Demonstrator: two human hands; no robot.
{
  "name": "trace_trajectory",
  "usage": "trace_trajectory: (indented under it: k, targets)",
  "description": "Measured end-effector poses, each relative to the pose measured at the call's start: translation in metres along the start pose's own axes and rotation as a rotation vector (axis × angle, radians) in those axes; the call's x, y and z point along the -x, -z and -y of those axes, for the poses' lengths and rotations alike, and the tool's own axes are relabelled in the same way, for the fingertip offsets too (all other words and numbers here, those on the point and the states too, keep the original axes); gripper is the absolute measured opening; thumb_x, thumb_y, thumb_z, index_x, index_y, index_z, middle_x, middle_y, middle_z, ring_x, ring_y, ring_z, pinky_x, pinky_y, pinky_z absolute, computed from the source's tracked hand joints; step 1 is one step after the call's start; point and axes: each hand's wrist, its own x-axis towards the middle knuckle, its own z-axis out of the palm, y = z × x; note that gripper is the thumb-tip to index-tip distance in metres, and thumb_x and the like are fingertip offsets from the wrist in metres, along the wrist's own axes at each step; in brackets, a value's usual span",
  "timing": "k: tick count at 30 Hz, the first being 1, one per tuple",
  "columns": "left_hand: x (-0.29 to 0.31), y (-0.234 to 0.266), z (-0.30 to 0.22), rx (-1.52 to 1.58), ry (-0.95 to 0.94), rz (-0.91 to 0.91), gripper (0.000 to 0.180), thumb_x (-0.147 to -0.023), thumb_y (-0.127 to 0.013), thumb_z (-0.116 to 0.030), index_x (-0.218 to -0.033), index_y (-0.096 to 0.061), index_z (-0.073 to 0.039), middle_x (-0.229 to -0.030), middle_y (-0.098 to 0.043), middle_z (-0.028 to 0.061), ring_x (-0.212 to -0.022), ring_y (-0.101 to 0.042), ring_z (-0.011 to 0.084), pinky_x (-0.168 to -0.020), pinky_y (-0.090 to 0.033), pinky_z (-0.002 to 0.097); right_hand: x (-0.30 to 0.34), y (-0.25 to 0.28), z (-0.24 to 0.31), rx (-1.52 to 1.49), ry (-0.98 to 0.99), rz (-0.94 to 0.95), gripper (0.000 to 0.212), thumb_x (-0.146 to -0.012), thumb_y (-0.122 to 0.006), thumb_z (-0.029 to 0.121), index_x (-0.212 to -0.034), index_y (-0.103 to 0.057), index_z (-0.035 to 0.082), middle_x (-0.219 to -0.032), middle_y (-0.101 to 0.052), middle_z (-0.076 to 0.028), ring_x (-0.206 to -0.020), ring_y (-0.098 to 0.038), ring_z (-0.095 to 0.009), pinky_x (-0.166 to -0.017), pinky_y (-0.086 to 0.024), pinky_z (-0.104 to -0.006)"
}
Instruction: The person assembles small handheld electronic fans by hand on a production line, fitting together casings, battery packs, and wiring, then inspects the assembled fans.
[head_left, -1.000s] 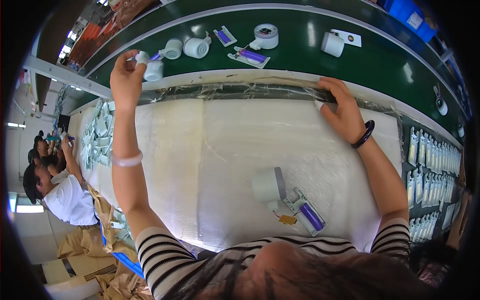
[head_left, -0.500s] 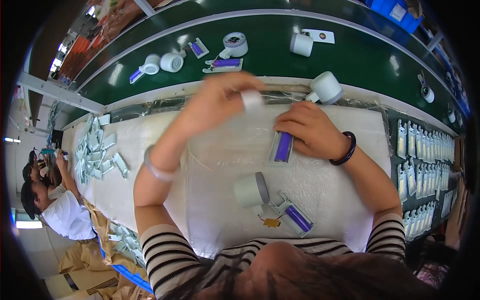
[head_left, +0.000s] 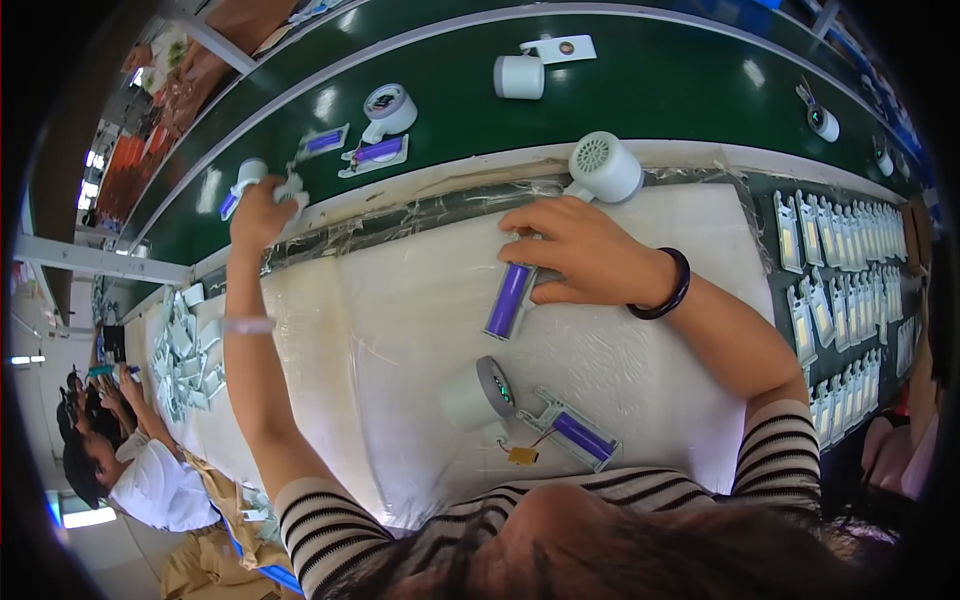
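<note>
My left hand (head_left: 262, 218) reaches out to the green belt at the far left, its fingers closed around a white round-headed housing (head_left: 289, 196) that is partly hidden and blurred. Beside it lies another white housing (head_left: 251, 171) with a purple cell. On the padded table, my right hand (head_left: 590, 255) grips the upper end of a pale tray (head_left: 511, 300) with a purple cylindrical cell. A white housing with a grille (head_left: 606, 167) stands just beyond that hand. Nearer me lie an open white housing (head_left: 478, 393), a small yellow part (head_left: 522, 456) on wires and a second cell tray (head_left: 575, 432).
Pale plastic pieces (head_left: 185, 355) are heaped at the table's left. Rows of pale trays (head_left: 835, 240) stand at the right. Further housings (head_left: 389, 110) and cell trays (head_left: 378, 153) are on the green belt (head_left: 450, 110). A person in white (head_left: 165, 485) works at the left.
My left hand has swung from above the table out to the belt at the far left. The small white piece formerly in it no longer shows. My right hand keeps hold of the tray.
</note>
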Motion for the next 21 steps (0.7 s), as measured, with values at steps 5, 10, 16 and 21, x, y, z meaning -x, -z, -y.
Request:
trace_trajectory:
  k: [5, 10, 16, 21]
  targets:
    - [0.096, 0.061, -0.053, 0.209, -0.205, 0.371, 0.038, -0.073, -0.066, -0.025, -0.103, -0.063, -0.002, -0.096, -0.065, 0.0161, -0.090, -0.061, 0.0316, -0.079, -0.047, 0.0363, 0.001, -0.005, -0.001, 0.091, -0.023, -0.053, 0.036, -0.067, -0.074, 0.018, -0.099, -0.060, 0.011, -0.102, -0.055, -0.004, -0.095, -0.053, -0.025, -0.081, -0.042, -0.0369]
    - [0.119, 0.083, -0.127, 0.358, -0.231, 0.559, 0.040, -0.081, -0.067, -0.026, -0.112, -0.060, -0.003, -0.093, -0.065, 0.0110, -0.084, -0.061, 0.0190, -0.074, -0.048, 0.0293, 0.004, -0.005, -0.005, 0.091, 0.019, -0.056, 0.032, -0.068, -0.070, 0.014, -0.099, -0.061, 0.010, -0.095, -0.055, -0.004, -0.092, -0.054, -0.024, -0.081, -0.042, -0.0364]
    - [0.039, 0.050, -0.187, 0.419, -0.492, 0.171, 0.049, -0.080, -0.067, -0.027, -0.120, -0.055, -0.003, -0.115, -0.056, 0.0166, -0.092, -0.060, 0.0272, -0.080, -0.048, 0.0337, -0.002, 0.005, 0.007, 0.062, 0.148, -0.136, 0.034, -0.064, -0.066, 0.017, -0.098, -0.062, 0.010, -0.095, -0.057, -0.005, -0.087, -0.055, -0.023, -0.080, -0.041, -0.0364]
    - [-0.072, -0.025, -0.230, 0.246, -0.695, -0.205, 0.068, -0.073, -0.072, -0.029, -0.131, -0.045, -0.008, -0.126, -0.048, 0.0170, -0.107, -0.054, 0.0349, -0.091, -0.045, 0.0406, 0.001, 0.011, 0.005, 0.067, 0.142, -0.298, 0.031, -0.067, -0.063, 0.015, -0.098, -0.063, 0.010, -0.092, -0.058, -0.006, -0.087, -0.056, -0.024, -0.080, -0.041, -0.0374]
